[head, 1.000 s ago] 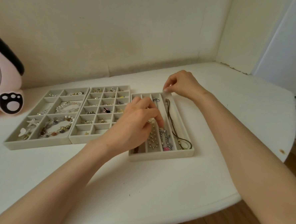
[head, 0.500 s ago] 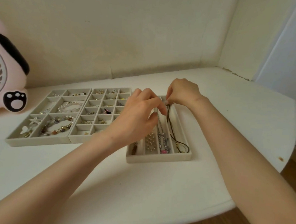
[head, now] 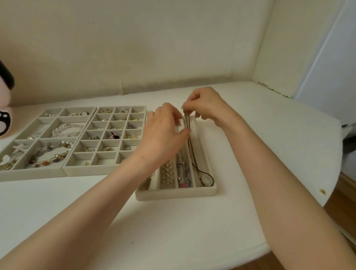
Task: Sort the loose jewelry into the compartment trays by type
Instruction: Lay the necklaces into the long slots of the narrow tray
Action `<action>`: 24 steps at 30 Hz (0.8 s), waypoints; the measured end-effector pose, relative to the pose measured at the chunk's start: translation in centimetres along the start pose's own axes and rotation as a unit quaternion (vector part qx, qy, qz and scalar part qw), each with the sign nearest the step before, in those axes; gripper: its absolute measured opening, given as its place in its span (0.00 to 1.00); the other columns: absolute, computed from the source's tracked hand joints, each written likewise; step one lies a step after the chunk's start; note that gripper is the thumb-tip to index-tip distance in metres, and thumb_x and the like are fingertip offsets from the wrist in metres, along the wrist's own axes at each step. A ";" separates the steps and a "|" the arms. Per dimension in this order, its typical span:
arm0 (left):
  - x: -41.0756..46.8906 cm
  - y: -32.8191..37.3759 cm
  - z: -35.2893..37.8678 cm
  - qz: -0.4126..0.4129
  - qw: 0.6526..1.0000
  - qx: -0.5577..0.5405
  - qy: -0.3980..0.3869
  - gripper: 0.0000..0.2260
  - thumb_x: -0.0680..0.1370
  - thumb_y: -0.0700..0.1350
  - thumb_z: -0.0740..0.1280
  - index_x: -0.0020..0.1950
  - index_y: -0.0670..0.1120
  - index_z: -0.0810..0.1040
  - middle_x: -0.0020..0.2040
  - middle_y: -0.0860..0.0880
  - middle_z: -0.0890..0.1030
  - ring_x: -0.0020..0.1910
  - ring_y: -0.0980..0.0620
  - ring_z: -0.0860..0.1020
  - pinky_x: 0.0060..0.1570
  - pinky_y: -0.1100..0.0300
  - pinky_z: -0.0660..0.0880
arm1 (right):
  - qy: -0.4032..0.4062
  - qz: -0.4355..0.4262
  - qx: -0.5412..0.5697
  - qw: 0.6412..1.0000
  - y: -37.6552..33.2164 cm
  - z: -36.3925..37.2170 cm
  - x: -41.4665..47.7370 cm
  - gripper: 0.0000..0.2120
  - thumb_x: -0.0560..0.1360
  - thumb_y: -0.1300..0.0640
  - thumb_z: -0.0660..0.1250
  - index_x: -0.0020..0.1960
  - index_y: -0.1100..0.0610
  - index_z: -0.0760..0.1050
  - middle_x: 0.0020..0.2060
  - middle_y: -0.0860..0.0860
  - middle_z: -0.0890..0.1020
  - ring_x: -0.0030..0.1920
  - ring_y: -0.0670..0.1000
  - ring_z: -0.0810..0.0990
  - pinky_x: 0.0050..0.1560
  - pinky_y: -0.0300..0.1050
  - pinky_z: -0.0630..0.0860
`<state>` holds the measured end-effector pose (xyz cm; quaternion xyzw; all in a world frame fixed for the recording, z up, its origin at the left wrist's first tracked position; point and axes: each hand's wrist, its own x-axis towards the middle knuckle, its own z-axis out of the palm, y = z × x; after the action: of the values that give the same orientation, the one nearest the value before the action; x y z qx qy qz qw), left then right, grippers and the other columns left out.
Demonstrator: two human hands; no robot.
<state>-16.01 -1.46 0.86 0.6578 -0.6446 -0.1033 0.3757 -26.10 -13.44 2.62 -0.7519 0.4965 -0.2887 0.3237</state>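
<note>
Right grip (head: pixel 203 107) is narrow: the far end of the cord necklace (head: pixel 190 148) is pinched between thumb and fingertips. Left grip (head: pixel 164 134) is also narrow, closed on the same cord just below the right grip. The exact finger contact there is partly hidden.

The cord is held at 2 points, likely so it can be drawn straight and laid lengthwise. Its near end is already looped in the slot of the long tray (head: pixel 175 195) nearest the right grip, toward the person from both grips. The step is judged near done; only the far end is left to be lowered.

Materials:
- The cord is dark, thin and limp, with small gold fittings at the loop.
- The trays are beige, matte, probably felt-lined, with straight thin dividers.
- Pearl beads (head: pixel 167 174) and a beaded chain (head: pixel 183 177) are kept in slots below the left grip.
- The small-cell tray (head: pixel 87 172) and big-cell tray (head: pixel 22 176) are set left of the left grip, with earrings and bracelets inside.
- The counter (head: pixel 254 160) is white and smooth.

Risk: the limp cord may snag a divider.
</note>
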 end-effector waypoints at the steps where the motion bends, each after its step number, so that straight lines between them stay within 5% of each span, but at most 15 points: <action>1: 0.0 -0.3 0.0 -0.010 1.000 -0.019 0.018 0.12 0.76 0.45 0.67 0.57 0.46 0.69 0.52 0.50 0.74 0.55 0.49 0.71 0.56 0.51 0.72 | -0.013 0.002 0.047 0.999 -0.1 0.0 -0.1 0.04 0.71 0.60 0.68 0.38 0.56 0.75 0.32 0.48 0.81 0.31 0.45 0.75 0.32 0.40 0.69; 4: 0.1 -1.3 -0.3 -0.028 0.993 -0.097 0.067 0.13 0.76 0.45 0.68 0.57 0.47 0.68 0.52 0.50 0.76 0.53 0.51 0.75 0.54 0.52 0.74 | -0.069 -0.022 0.181 0.981 -0.5 -0.4 -0.3 0.07 0.73 0.62 0.67 0.39 0.56 0.72 0.30 0.51 0.82 0.28 0.46 0.74 0.30 0.37 0.69; 8: 0.3 -1.3 -0.8 -0.066 0.957 -0.279 0.040 0.17 0.76 0.42 0.68 0.63 0.45 0.68 0.55 0.50 0.79 0.52 0.58 0.77 0.51 0.66 0.75 | -0.138 -0.089 0.282 0.945 -1.1 -0.4 -0.8 0.07 0.75 0.64 0.65 0.40 0.57 0.71 0.33 0.54 0.82 0.32 0.49 0.75 0.33 0.38 0.71; 13: 0.7 -1.6 -1.1 -0.080 0.921 -0.376 0.069 0.11 0.74 0.39 0.70 0.55 0.42 0.75 0.39 0.51 0.83 0.38 0.59 0.81 0.37 0.71 0.74 | -0.142 -0.118 0.301 0.936 -1.4 -0.2 -0.8 0.05 0.73 0.65 0.68 0.41 0.58 0.74 0.33 0.53 0.81 0.32 0.48 0.76 0.32 0.38 0.72; 18: 0.8 -2.0 -1.2 -0.111 0.918 -0.379 0.040 0.14 0.72 0.44 0.72 0.55 0.43 0.75 0.40 0.50 0.81 0.36 0.61 0.80 0.34 0.73 0.72 | -0.176 -0.141 0.295 0.928 -0.7 -0.1 -0.5 0.06 0.72 0.66 0.69 0.47 0.57 0.79 0.36 0.53 0.84 0.38 0.50 0.81 0.51 0.50 0.76; 21: 0.9 -2.2 -1.2 -0.117 0.924 -0.362 0.036 0.04 0.74 0.43 0.70 0.46 0.45 0.77 0.38 0.52 0.80 0.33 0.64 0.77 0.33 0.74 0.70 | -0.190 -0.153 0.280 0.928 -0.7 -0.1 -0.6 0.09 0.72 0.65 0.68 0.49 0.55 0.80 0.41 0.53 0.85 0.42 0.49 0.82 0.48 0.44 0.75; 24: 1.0 -2.4 -1.2 -0.118 0.928 -0.350 0.042 0.07 0.76 0.41 0.68 0.37 0.47 0.77 0.35 0.57 0.78 0.29 0.68 0.74 0.32 0.76 0.68 | -0.188 -0.154 0.271 0.931 -0.7 -0.1 -0.6 0.10 0.72 0.66 0.68 0.50 0.55 0.81 0.45 0.53 0.85 0.47 0.49 0.82 0.50 0.44 0.74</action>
<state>-13.27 -2.20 0.56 0.5595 -0.4689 -0.3382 0.5938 -26.02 -12.68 3.12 -0.7435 0.2074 -0.3119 0.5540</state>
